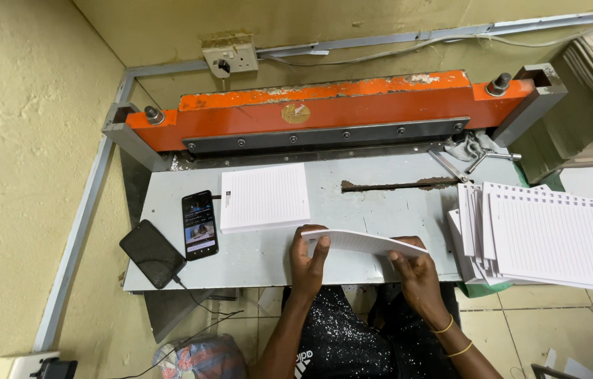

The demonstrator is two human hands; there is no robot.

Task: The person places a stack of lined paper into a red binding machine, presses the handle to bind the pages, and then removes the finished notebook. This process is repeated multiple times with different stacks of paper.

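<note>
Both of my hands hold a thin stack of lined white sheets [363, 243] tilted on edge over the front of the grey metal table [381, 210]. My left hand [308, 263] grips its left end, thumb on top. My right hand [414, 270] grips its right end. A flat stack of lined sheets [265, 197] lies on the table just beyond my left hand, under the orange paper cutter [331, 109].
Two phones, one lit [200, 224] and one dark [152, 253] with a cable, lie at the table's left. A fanned pile of punched lined sheets [549, 235] sits on the right. A wrench [451, 167] and rag lie near the cutter's right end. Walls stand close on the left.
</note>
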